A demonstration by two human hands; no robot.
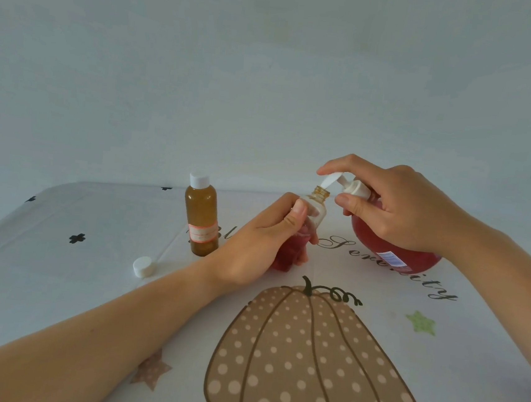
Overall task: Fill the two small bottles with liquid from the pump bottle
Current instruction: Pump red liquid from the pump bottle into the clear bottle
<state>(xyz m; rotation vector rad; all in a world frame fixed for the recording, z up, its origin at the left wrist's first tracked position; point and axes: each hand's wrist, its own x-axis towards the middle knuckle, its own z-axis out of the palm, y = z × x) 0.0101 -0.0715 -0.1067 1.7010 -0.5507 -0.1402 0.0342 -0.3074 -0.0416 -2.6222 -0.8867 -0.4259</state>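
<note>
— Pump bottle (370, 240): whereabouts?
— Far right on the desk (70, 295), beyond the big dotted pumpkin print (313, 367) on the white cloth. Round body, red liquid inside, white pump head (336, 177) on top with the spout pointing left.
— And the right grip (396, 207)?
— Closed on it from above. Forefinger laid along the top of the pump head, thumb tucked under the collar, remaining fingers curled over the shoulder of the red body.
— Left grip (253, 248)?
— Wrapped round the open small bottle (319, 206), thumb on the near side, fingers curling round from behind. Forearm stretched across the desk from the lower left.
— Position of that bottle?
— Just left of the pump bottle, neck leaning a little toward the spout. Spout tip right at the gold threaded mouth; touching or only just above, cannot tell. Red liquid in the lower part, showing between the fingers; upper part clear. Base low against the cloth, contact not clear.
— Anything else?
— Capped small bottle (202, 217), amber, labelled, standing upright left of the left grip and apart from it. Smallest of all, a loose white cap (145, 267) lying on the cloth left of the forearm, near the amber bottle's foot but not touching.
</note>
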